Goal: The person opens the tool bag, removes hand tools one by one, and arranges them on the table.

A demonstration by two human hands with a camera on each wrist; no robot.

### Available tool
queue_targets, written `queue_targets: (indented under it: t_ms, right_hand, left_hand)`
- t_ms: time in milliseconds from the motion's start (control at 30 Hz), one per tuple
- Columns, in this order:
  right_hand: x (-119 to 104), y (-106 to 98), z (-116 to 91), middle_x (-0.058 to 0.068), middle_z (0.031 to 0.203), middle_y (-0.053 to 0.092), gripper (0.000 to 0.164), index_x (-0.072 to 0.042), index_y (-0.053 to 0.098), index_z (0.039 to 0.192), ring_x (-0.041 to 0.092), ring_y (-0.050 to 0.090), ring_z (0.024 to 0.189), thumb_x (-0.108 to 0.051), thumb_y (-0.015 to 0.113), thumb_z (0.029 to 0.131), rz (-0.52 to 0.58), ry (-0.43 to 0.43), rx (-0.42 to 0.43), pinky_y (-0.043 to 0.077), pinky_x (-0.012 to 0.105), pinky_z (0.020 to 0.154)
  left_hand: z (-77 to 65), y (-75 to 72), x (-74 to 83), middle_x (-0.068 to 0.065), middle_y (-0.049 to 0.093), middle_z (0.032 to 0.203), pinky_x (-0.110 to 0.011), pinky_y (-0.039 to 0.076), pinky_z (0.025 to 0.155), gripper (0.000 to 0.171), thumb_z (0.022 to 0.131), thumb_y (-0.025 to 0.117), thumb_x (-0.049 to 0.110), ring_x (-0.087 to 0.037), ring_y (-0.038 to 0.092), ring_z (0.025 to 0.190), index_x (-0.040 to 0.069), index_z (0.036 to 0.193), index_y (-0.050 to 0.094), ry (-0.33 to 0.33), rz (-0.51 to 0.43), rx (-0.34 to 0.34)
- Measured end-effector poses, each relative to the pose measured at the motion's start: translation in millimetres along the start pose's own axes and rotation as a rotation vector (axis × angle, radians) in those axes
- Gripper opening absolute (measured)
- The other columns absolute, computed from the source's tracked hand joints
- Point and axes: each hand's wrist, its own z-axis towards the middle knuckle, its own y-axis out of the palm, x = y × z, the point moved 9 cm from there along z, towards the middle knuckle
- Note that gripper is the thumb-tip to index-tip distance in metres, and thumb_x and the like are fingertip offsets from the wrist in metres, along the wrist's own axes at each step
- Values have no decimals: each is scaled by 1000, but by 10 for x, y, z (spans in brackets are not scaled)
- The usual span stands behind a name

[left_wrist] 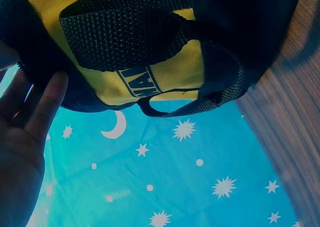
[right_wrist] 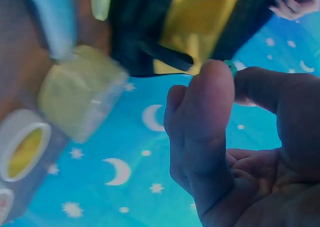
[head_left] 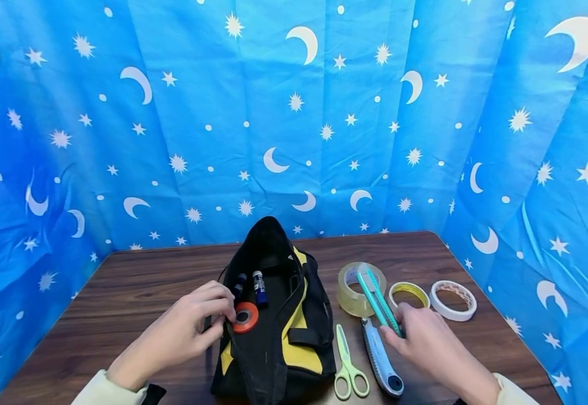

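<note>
Two bare hands: left hand [head_left: 185,332], right hand [head_left: 425,343]. No gloves or rings visible. Pale cream long sleeves [head_left: 99,391] reach both wrists; dark strap at left cuff [head_left: 152,394]

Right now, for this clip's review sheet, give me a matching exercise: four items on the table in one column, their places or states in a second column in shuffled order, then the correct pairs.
Things:
1. orange tape roll
2. teal utility knife
3. green scissors
4. white tape roll

Places or states:
A. lying flat on the table between the black-and-yellow bag and the blue cutter
B. farthest right on the table
C. at the bag's opening, by the left hand
D. held by the right hand, its tip over the clear tape roll

Pairs: 1-C, 2-D, 3-A, 4-B
</note>
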Motion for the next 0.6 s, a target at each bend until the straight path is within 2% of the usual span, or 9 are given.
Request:
queue_targets:
  t_ms: [133,367,600]
  right_hand:
    - [258,161,-92,-3,50,40,22,-12,48,66,10,35,42,-26,64,72,-9,48,-30,28,26,41]
    - [753,476,-227,1,53,41,25,-10,48,68,13,38,46,-28,63,73,-26,150,-164,28,28,43]
    - [977,692,-291,3,54,42,28,-9,47,67,15,38,48,-30,64,72,-42,152,-226,29,30,45]
  left_hand:
    - [-3,-10,-4,16,48,98,-18,36,59,35,70,56,-1,-2,43,85,32,82,53,1,-6,2]
    - [-6,-10,-12,13,48,98,-17,32,50,36,70,57,-4,-6,42,83,30,83,53,12,-35,8]
    - [-8,-6,-21,13,48,98,-19,34,56,37,69,59,-3,-5,43,85,30,83,53,16,-13,14]
